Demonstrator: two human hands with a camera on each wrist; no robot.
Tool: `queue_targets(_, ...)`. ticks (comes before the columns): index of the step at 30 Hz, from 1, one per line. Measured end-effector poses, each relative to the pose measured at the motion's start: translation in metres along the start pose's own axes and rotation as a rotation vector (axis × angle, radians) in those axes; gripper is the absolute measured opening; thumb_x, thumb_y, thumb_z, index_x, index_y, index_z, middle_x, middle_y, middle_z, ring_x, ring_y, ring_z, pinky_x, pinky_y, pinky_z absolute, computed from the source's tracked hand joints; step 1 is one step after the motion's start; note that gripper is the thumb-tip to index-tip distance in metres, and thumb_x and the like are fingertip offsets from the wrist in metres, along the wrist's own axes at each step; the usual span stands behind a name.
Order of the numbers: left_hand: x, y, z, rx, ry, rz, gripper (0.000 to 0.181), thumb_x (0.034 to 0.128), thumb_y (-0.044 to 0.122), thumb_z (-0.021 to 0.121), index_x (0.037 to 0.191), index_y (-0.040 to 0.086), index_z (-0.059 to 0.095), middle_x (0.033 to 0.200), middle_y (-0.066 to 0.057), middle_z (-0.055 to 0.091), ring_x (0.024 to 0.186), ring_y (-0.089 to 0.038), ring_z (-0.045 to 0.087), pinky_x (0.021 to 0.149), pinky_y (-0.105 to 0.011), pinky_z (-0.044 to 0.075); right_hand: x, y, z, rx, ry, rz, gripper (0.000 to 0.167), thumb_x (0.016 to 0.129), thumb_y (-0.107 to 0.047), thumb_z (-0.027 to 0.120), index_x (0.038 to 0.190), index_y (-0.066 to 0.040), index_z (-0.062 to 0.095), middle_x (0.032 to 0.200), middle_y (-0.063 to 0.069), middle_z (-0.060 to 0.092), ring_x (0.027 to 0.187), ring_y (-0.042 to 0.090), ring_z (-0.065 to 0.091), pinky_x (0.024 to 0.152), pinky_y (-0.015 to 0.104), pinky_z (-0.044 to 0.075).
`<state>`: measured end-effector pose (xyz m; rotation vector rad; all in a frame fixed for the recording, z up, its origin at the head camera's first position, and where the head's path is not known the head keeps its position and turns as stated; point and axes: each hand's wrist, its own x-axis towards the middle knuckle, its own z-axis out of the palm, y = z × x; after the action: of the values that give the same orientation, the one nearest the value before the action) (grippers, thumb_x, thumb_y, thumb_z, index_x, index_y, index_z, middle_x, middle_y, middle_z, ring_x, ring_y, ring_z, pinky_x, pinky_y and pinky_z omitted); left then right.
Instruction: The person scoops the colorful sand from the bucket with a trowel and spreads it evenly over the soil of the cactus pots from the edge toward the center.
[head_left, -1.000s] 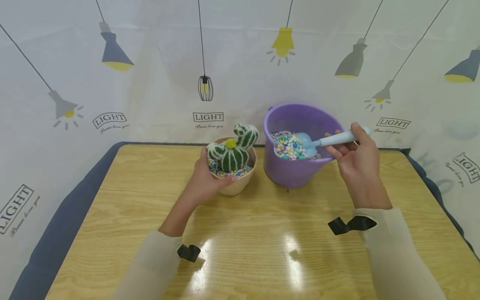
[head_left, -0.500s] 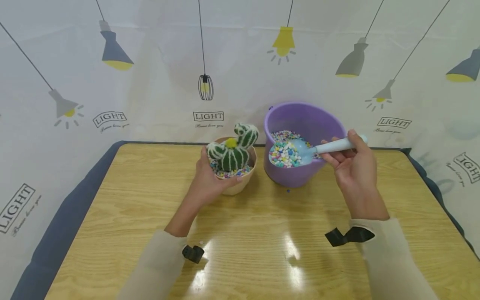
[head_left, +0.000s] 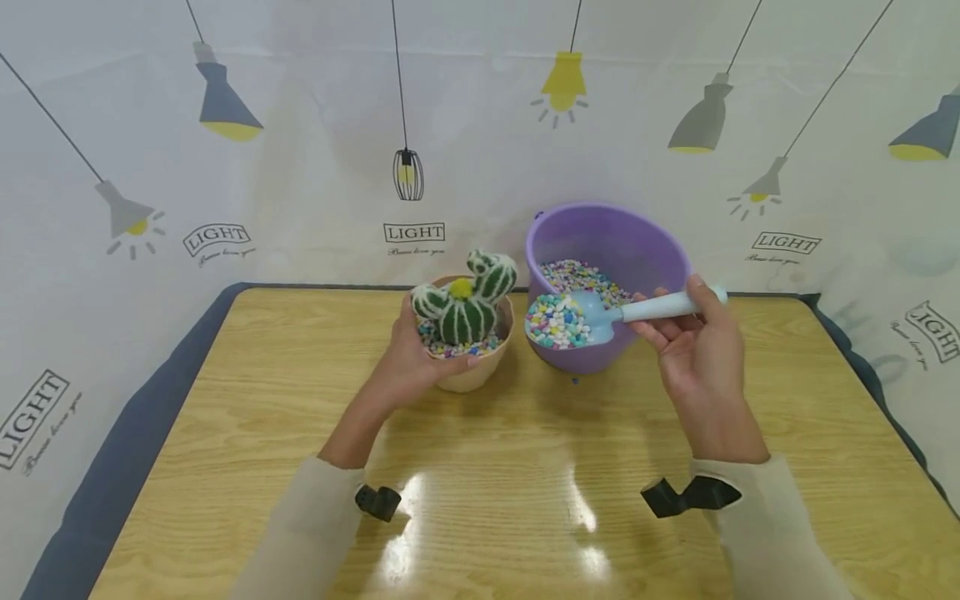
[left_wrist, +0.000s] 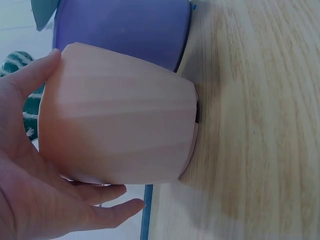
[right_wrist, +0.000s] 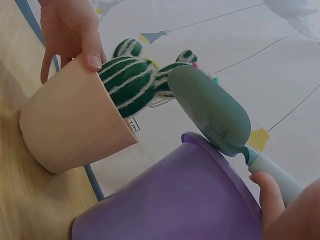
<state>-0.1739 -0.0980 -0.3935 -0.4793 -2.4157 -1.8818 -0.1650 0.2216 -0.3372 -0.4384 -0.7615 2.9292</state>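
A peach-coloured flower pot (head_left: pixel 471 377) stands on the table, holding a green-and-white striped cactus (head_left: pixel 467 320) with a yellow top among coloured pebbles. My left hand (head_left: pixel 411 360) grips the pot's left side, thumb along the front of the rim. My right hand (head_left: pixel 703 367) holds a light blue scoop (head_left: pixel 596 317) by its pale handle. Multicoloured pebbles (head_left: pixel 558 322) heap in the scoop's blade, which is over the near left rim of a purple bucket (head_left: pixel 581 357). More pebbles lie inside the bucket. In the right wrist view the scoop's underside (right_wrist: pixel 207 107) shows above the bucket's rim.
The wooden table (head_left: pixel 480 467) reaches back to a white curtain (head_left: pixel 315 167) printed with lamps. Bucket and pot stand close together near the table's back edge. A small blue pebble (head_left: pixel 575 381) lies in front of the bucket.
My right hand has brought the loaded scoop left and toward me, from inside the bucket to over its near left rim. My left hand stays on the pot.
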Motion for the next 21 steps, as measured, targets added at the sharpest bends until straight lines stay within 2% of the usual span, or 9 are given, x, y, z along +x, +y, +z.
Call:
queue_targets(4, 0.005, -0.015, -0.002, -0.007, -0.036, 0.002, 0.103, 0.068, 0.007, 0.086, 0.149, 0.011, 0.023, 0.14, -0.007, 0.044, 0.126, -0.025, 0.047, 0.108, -0.043, 0.039, -0.004, 0.005, -0.001, -0.008, -0.011, -0.017, 0.032, 0.093, -0.008, 0.064, 0.119, -0.008, 0.046, 0.086, 0.021, 0.058, 0.084, 0.046, 0.069, 0.071, 0.055, 0.055)
queue_targets(7, 0.007, -0.02, -0.003, -0.041, -0.068, 0.011, 0.104, 0.0665, 0.005, 0.086, 0.149, 0.012, 0.024, 0.14, -0.005, 0.045, 0.126, -0.025, 0.048, 0.108, -0.042, 0.039, -0.006, 0.009, -0.001, -0.014, -0.015, -0.03, 0.028, 0.092, -0.007, 0.065, 0.113, -0.007, 0.046, 0.08, 0.021, 0.062, 0.08, 0.044, 0.07, 0.07, 0.055, 0.055)
queue_targets(11, 0.009, -0.021, -0.006, -0.099, -0.13, 0.018, 0.103, 0.0673, 0.0, 0.085, 0.149, 0.012, 0.023, 0.142, -0.004, 0.044, 0.126, -0.026, 0.048, 0.108, -0.043, 0.04, -0.009, 0.014, 0.0, -0.03, -0.025, -0.047, 0.024, 0.092, -0.007, 0.066, 0.106, -0.004, 0.047, 0.076, 0.021, 0.064, 0.078, 0.041, 0.071, 0.069, 0.054, 0.055)
queue_targets(15, 0.01, -0.02, -0.009, -0.111, -0.175, 0.008, 0.103, 0.0696, 0.001, 0.084, 0.15, 0.013, 0.02, 0.143, -0.004, 0.042, 0.127, -0.026, 0.047, 0.109, -0.043, 0.039, -0.013, 0.018, 0.001, -0.054, -0.042, -0.065, 0.02, 0.092, -0.01, 0.066, 0.1, 0.002, 0.052, 0.074, 0.02, 0.066, 0.08, 0.039, 0.071, 0.071, 0.051, 0.055)
queue_targets(21, 0.009, -0.019, -0.013, -0.1, -0.209, -0.051, 0.103, 0.0713, 0.003, 0.083, 0.149, 0.024, 0.019, 0.145, -0.002, 0.04, 0.129, -0.025, 0.045, 0.111, -0.043, 0.035, -0.017, 0.024, 0.002, -0.081, -0.051, -0.083, 0.023, 0.092, -0.011, 0.067, 0.101, 0.005, 0.053, 0.075, 0.02, 0.067, 0.08, 0.038, 0.071, 0.074, 0.051, 0.054)
